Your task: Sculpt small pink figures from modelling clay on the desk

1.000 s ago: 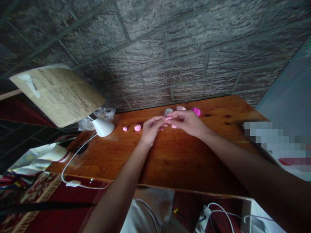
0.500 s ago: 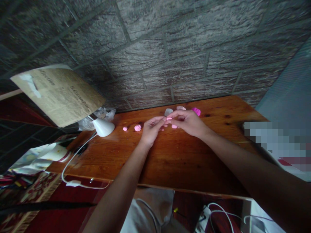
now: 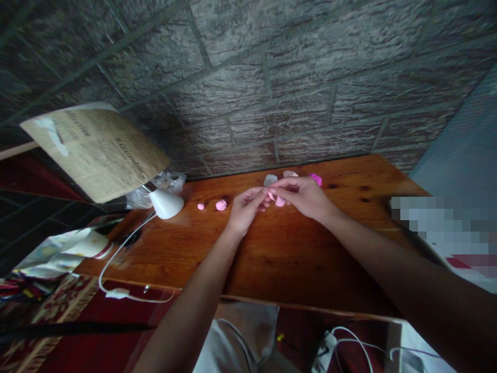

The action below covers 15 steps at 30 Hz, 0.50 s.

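Observation:
My left hand point(image 3: 245, 208) and my right hand point(image 3: 303, 195) meet above the wooden table, fingertips pinching a small piece of pink modelling clay point(image 3: 271, 195) between them. Just below my right fingers lies another pink clay lump point(image 3: 280, 201). Beyond my hands sit a white lump point(image 3: 271, 180), a pale pink lump point(image 3: 290, 174) and a bright magenta lump point(image 3: 316, 179), partly covered by my right hand. To the left of my left hand are a rough pink lump point(image 3: 221, 205) and a smaller pink ball point(image 3: 201, 206).
A lamp with a white base point(image 3: 166, 203) and a printed paper shade point(image 3: 97, 150) stands at the table's left. Behind it is a clear plastic bag point(image 3: 173, 182). A white cord point(image 3: 116, 293) hangs over the front edge. The stone-patterned wall point(image 3: 248, 98) borders the wooden table point(image 3: 186, 248) at the back.
The pink clay between my fingertips has turned from lying sideways to pointing more downward. Both hands stay in nearly the same place, and the view has shifted very slightly.

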### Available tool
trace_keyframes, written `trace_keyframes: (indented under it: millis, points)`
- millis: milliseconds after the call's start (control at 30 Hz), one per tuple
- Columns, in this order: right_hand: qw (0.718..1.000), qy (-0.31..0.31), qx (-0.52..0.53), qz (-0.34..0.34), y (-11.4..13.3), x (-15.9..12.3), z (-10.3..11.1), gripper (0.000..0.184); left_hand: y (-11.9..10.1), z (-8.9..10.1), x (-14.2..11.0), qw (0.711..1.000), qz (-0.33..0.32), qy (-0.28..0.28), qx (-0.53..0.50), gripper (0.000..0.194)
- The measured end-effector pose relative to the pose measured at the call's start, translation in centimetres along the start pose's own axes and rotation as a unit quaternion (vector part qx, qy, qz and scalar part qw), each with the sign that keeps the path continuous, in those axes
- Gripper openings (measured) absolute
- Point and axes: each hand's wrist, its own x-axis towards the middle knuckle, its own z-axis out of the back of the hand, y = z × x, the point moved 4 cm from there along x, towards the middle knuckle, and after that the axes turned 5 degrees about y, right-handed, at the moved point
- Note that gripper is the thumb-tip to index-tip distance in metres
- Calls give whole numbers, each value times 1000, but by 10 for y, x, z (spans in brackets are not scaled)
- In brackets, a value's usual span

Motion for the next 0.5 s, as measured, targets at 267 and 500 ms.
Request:
trace_keyframes:
  millis: [267,500]
  points:
    - [998,-15,58,-4,2,3,7,46,-3,-1,0,1000,-12,-7,5,36]
    - [997,21,76,5,5,3,6,47,-2,-1,0,1000,7,-9,-16,39]
